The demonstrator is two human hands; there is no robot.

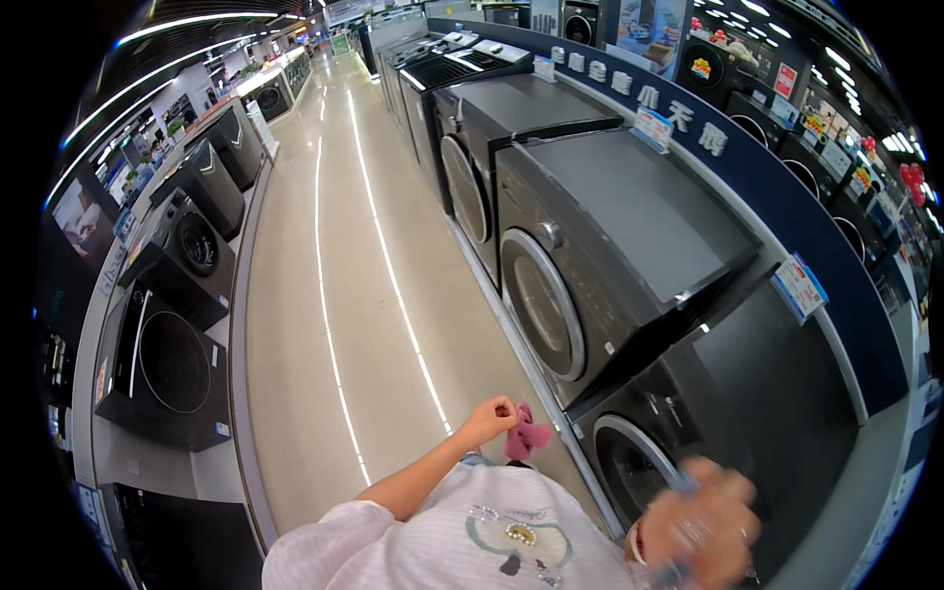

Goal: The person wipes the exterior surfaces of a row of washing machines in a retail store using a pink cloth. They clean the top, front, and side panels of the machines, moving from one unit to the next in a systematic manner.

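In front of my body, my left hand (490, 421) is closed on a pink cloth (528, 433), which hangs loosely from the fingers. My right hand (706, 519), smeared by motion, is lower right, in front of the nearest dark grey front-loading washing machine (767, 393). It appears wrapped round a clear bottle-like thing with blue parts (688, 526), too blurred to make out fully. The round door (629, 462) of that machine is partly hidden behind this hand. Beyond it stands another grey front-loader (629, 216) with a silver-rimmed door.
More washing machines (482, 69) continue the right row, backed by a dark blue panel (826, 206) with price cards (799, 287). Black machines (172, 364) line a low platform on the left. A shiny beige aisle floor (295, 295) runs between the rows.
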